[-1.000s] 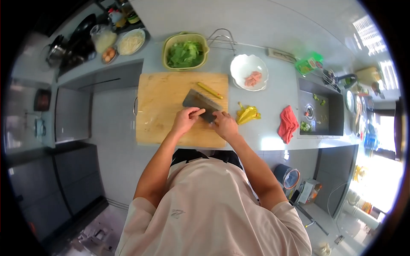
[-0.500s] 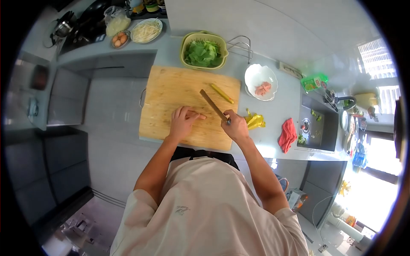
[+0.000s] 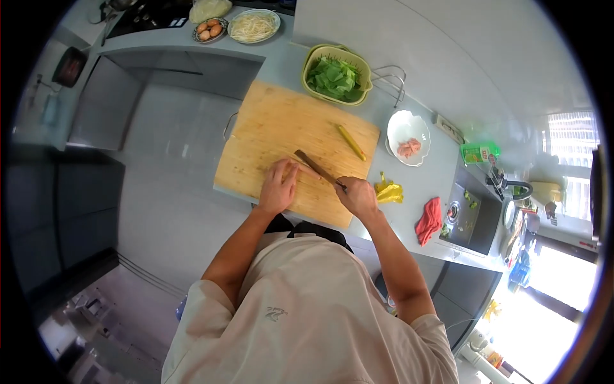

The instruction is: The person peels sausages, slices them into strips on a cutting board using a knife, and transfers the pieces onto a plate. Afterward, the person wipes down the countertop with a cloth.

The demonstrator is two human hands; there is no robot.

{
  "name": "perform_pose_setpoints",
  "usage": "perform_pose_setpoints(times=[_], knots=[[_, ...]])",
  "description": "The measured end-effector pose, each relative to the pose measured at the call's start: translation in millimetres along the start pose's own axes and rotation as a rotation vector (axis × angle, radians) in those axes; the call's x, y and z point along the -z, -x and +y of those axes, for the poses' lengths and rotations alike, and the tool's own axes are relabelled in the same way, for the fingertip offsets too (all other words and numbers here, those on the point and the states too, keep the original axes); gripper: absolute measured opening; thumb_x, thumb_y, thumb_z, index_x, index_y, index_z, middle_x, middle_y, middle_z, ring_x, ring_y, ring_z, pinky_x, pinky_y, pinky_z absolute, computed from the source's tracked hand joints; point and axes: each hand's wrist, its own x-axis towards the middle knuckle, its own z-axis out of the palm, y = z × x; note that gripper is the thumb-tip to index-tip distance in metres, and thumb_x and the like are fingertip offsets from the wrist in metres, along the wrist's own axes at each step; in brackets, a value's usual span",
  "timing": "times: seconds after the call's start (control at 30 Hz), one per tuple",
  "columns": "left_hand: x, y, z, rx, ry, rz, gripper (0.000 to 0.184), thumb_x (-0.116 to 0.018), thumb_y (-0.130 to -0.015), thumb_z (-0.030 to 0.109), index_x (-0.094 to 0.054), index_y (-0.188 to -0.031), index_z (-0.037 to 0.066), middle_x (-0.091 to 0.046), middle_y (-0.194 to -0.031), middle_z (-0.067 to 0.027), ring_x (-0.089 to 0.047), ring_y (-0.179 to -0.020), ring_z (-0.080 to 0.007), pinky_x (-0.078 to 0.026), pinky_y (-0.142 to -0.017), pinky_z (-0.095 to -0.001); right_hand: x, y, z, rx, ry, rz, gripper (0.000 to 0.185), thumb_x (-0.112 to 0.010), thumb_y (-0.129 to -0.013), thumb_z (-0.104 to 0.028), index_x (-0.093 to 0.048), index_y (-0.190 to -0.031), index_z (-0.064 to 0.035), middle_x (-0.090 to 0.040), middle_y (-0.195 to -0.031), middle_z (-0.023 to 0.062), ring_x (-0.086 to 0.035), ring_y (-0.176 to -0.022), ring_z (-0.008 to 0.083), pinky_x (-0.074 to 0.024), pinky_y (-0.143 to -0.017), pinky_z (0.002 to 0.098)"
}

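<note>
My right hand (image 3: 358, 197) grips the handle of a knife (image 3: 314, 166), its blade pointing up and to the left over the wooden cutting board (image 3: 281, 115). Close below the blade lies a slim pink sausage (image 3: 309, 171). The fingers of my left hand (image 3: 278, 187) are bent together over its left end, holding it against the board. Whether the edge touches the sausage I cannot tell. A thin yellow-wrapped stick (image 3: 351, 142) rests on the board's right part. Beside my right hand, on the counter, is a crumpled yellow wrapper (image 3: 389, 192).
Behind the board stands a green basket (image 3: 368, 89) of leafy greens. A white bowl (image 3: 398, 128) with pink meat is to the right, near a red cloth (image 3: 429, 221) and the sink (image 3: 476, 230). Eggs (image 3: 210, 30) and a plate of sprouts (image 3: 254, 27) sit at the back left.
The view has turned, so the board appears tilted. The knife has come down and left, beside the sausage. My left hand's fingers have shifted onto the sausage's left end.
</note>
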Motion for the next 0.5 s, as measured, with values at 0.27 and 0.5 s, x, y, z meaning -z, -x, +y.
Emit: perform_pose_setpoints(times=[0.27,0.5], knots=[[-7,-44,2,0.028,-0.049,0.002,0.055,-0.071,-0.09,0.008,-0.061,-0.145,0.011,-0.052,-0.147,-0.0202,-0.054,-0.13,-0.0448,-0.05,-0.106,-0.0544,5,2,4,-0.074,-0.12,0.153,0.023,-0.072,-0.096,-0.028,-0.077,-0.099,-0.006,-0.074,-0.085,0.0236,-0.072,-0.08,0.0443,-0.0567,-0.073,0.0522],[-14,-37,-11,-0.045,-0.069,-0.07,0.053,-0.07,-0.091,0.008,-0.063,-0.143,0.006,-0.056,-0.145,-0.0161,-0.053,-0.138,-0.0393,-0.05,-0.11,-0.0508,13,-11,-6,0.002,-0.018,0.115,0.021,-0.068,-0.098,-0.028,-0.075,-0.1,-0.0078,-0.074,-0.088,0.0177,-0.072,-0.083,0.0417,-0.0581,-0.075,0.0518]])
